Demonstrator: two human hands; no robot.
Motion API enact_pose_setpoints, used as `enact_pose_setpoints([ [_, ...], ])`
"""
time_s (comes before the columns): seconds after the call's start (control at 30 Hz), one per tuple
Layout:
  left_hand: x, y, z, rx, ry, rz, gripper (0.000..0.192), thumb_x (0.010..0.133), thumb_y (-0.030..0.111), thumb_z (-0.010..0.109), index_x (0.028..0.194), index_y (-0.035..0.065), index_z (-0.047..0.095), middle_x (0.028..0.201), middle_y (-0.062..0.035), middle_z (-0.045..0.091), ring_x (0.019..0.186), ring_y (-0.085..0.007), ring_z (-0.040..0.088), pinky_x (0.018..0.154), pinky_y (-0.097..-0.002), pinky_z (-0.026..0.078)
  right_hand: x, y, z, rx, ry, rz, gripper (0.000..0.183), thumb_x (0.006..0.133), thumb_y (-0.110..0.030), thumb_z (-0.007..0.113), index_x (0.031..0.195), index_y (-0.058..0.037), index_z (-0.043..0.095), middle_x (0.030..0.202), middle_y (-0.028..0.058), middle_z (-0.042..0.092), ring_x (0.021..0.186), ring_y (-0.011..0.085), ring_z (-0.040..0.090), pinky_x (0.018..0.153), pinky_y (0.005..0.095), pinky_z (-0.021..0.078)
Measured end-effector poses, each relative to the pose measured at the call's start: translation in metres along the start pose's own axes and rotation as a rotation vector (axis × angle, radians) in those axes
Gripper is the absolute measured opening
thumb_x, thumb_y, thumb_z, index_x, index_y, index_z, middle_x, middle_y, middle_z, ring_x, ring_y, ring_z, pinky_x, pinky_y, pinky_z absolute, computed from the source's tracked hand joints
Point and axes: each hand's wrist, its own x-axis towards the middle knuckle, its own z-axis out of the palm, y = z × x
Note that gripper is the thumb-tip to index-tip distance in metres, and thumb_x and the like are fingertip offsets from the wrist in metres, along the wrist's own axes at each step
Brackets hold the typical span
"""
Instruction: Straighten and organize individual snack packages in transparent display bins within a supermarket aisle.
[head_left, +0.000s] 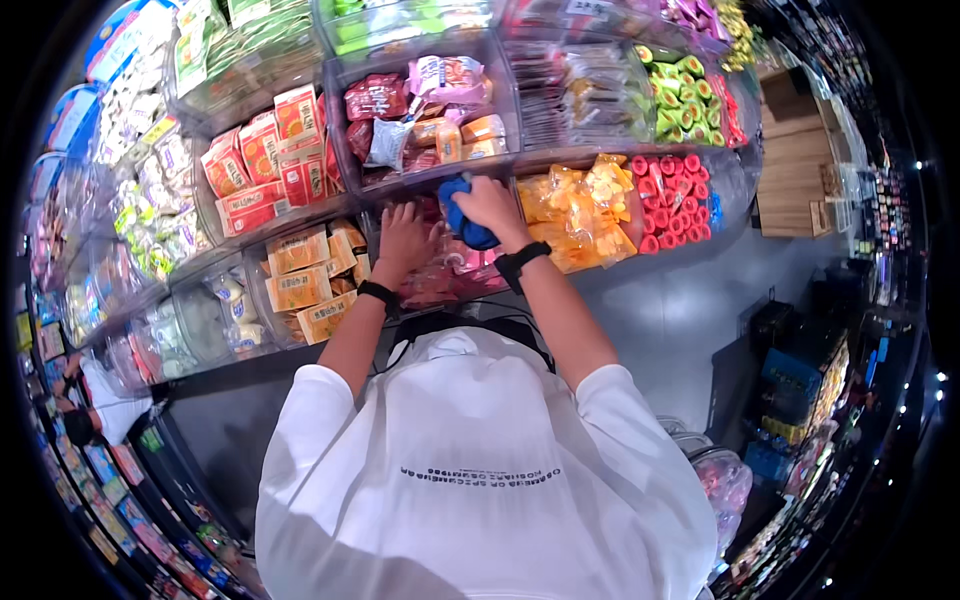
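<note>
My right hand (489, 204) grips a bunched blue cloth (466, 214) over the front edge of a clear plastic bin divider. Flat on dark red and pink packets (431, 281) in the front bin lies my left hand (407, 236), palm down and fingers spread a little. Part of those packets is hidden beneath both hands. Behind the cloth, another bin holds a mix of packaged snacks (439, 139) in red, purple and orange wrappers. Yellow packets (581, 214) fill the bin just right of my right hand.
Orange-and-white packets (307, 274) and red boxes (262, 157) fill bins on the left. Red round packs (671, 202) and green packs (686, 97) are at the right. A wooden unit (795, 157) stands beyond the grey floor (652, 300). Another person (112, 401) is at far left.
</note>
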Motion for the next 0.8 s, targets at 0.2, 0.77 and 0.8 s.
enact_pose_setpoints([
  [0.2, -0.014, -0.017, -0.005, -0.066, 0.084, 0.014, 0.058, 0.092, 0.04, 0.055, 0.134, -0.0005, 0.052, 0.136, -0.018, 0.05, 0.132, -0.0333, 0.042, 0.112, -0.0567, 0.026, 0.004, -0.026, 0.016, -0.04, -0.011, -0.039, 0.052, 0.081, -0.04, 0.068, 0.104, 0.0066, 0.067, 0.103, 0.033, 0.065, 0.102, 0.0444, 0.064, 0.088, 0.0477, 0.0497],
  [0.77, -0.015, -0.053, -0.015, -0.007, -0.001, -0.003, 0.058, 0.085, 0.025, 0.061, 0.138, 0.0063, 0.048, 0.137, -0.019, 0.048, 0.137, -0.036, 0.037, 0.112, -0.0618, 0.022, -0.02, -0.004, -0.004, 0.098, 0.15, 0.002, 0.046, 0.083, -0.034, 0.068, 0.11, 0.0026, 0.063, 0.098, 0.0276, 0.067, 0.095, 0.0438, 0.064, 0.083, 0.0482, 0.0507],
  [0.8, -0.012, -0.038, -0.021, -0.011, 0.066, 0.024, 0.053, 0.085, 0.023, 0.06, 0.134, 0.005, 0.052, 0.134, -0.0189, 0.05, 0.135, -0.0354, 0.04, 0.112, -0.0619, 0.022, -0.027, 0.013, -0.017, 0.109, 0.221, 0.002, 0.046, 0.084, -0.034, 0.067, 0.113, 0.0018, 0.061, 0.099, 0.0272, 0.067, 0.097, 0.0436, 0.064, 0.084, 0.0487, 0.0504],
])
